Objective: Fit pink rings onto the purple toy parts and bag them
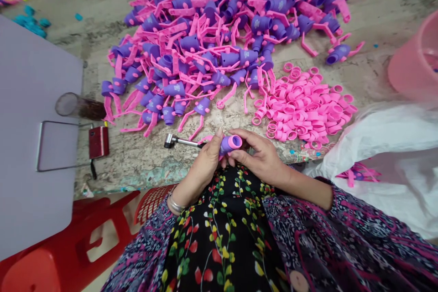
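My left hand [204, 159] is closed around a purple plastic barrel with pink arms [225, 145], close above the front edge of the work surface. A pink ring [235, 142] sits round the barrel's open end, which points up and to the right. My right hand [262, 157] grips the same barrel from the right, its thumb below the ring and its index finger behind it. Some fingertips are hidden beneath the part. A small hammer [185, 141] with a metal shaft lies just left of my left hand. Many loose pink rings [304, 105] are heaped beyond my right hand.
A big pile of purple barrels with pink arms [205, 50] covers the far middle. On the left are a glass jar [66, 105], a dark red box-shaped object [99, 142] and a pale panel [34, 123]. A pink bucket [407, 64] and white sack [369, 141] stand right.
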Motion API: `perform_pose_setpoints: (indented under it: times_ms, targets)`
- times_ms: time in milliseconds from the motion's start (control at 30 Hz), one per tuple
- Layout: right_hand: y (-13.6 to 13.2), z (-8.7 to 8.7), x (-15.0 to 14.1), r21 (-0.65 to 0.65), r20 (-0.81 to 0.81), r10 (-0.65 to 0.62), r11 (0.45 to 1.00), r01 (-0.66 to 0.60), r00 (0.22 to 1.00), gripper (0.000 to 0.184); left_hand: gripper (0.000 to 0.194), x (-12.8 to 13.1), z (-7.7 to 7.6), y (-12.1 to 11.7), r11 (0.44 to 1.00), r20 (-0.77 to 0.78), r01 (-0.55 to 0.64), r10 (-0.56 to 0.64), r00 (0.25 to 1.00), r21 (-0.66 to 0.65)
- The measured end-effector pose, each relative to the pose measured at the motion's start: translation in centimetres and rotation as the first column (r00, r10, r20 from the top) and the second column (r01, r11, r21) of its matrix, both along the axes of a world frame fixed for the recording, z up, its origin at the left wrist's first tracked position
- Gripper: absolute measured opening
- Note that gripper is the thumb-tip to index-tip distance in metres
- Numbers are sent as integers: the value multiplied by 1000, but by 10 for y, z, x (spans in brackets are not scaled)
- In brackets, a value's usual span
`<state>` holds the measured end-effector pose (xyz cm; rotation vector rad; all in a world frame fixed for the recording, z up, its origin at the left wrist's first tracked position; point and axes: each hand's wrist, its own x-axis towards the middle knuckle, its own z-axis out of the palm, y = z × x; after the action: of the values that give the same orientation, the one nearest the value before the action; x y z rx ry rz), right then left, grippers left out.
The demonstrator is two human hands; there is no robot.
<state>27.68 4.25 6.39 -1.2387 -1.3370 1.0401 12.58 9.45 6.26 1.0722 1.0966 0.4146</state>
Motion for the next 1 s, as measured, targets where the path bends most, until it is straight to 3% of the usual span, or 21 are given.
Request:
perform_pose_setpoints:
  times_ms: [167, 300, 433, 600, 700, 833, 1000]
  targets:
    - [1, -4, 4, -197, -227, -138, 976, 94, 964, 41, 68, 0, 6, 0, 999, 18, 18, -17, 1000, -50]
    - [10, -7, 3, -363, -445, -252, 928, 84, 859, 50, 66, -3, 8, -1, 982, -124, 146, -131, 983, 120]
    - [23, 5, -4, -464, -573, -349, 884, 58, 741, 61, 60, -4, 11, -2, 892, -311, 305, -201, 929, 334]
    - [27, 20, -15, -464, -701, -327, 884, -56, 633, 65, 57, 1, 14, -4, 772, -508, 429, -161, 846, 470]
    - [23, 18, -19, -441, -744, -287, 889, -121, 604, 65, 62, 4, 14, -8, 786, -540, 423, -136, 830, 451]
    - [19, 11, -20, -401, -743, -228, 904, -146, 630, 65, 67, 7, 13, -12, 813, -574, 426, -142, 807, 397]
    - [16, 6, -17, -441, -731, -201, 868, -227, 652, 66, 68, 10, 10, -14, 827, -605, 458, -189, 774, 327]
